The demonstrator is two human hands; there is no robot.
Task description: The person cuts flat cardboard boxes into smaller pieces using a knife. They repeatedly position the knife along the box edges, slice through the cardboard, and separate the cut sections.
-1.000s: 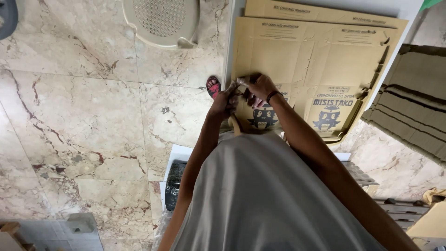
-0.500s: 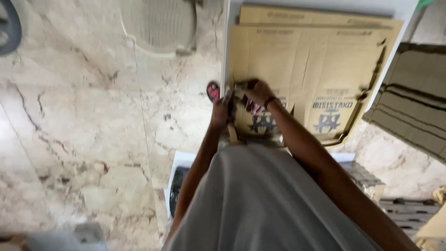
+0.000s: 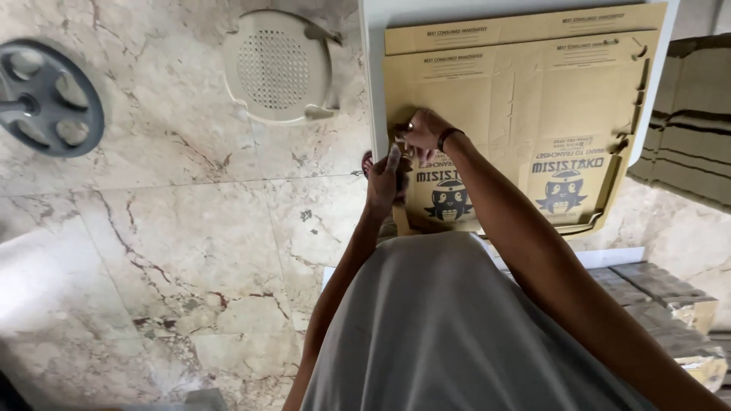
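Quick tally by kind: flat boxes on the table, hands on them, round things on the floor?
Flat cardboard boxes: 2, stacked on the white table
Hands: 2, left hand and right hand, both at the top box's left edge
Round things on the floor: 2, cream perforated disc, grey wheel
Total: 6

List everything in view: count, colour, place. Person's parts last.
flat cardboard sheets: a stack, count unclear, brown with dark print, on the white table
white table: one, top centre
round perforated stool: one, cream, floor top centre
wheel-shaped disc: one, grey, floor top left
marble floor: beige, veined, left half
cardboard stack: brown, right edge, count unclear
left hand: at the sheets' left edge
right hand: dark wristband, pressing on the top sheet near its left edge
grey garment: bottom centre
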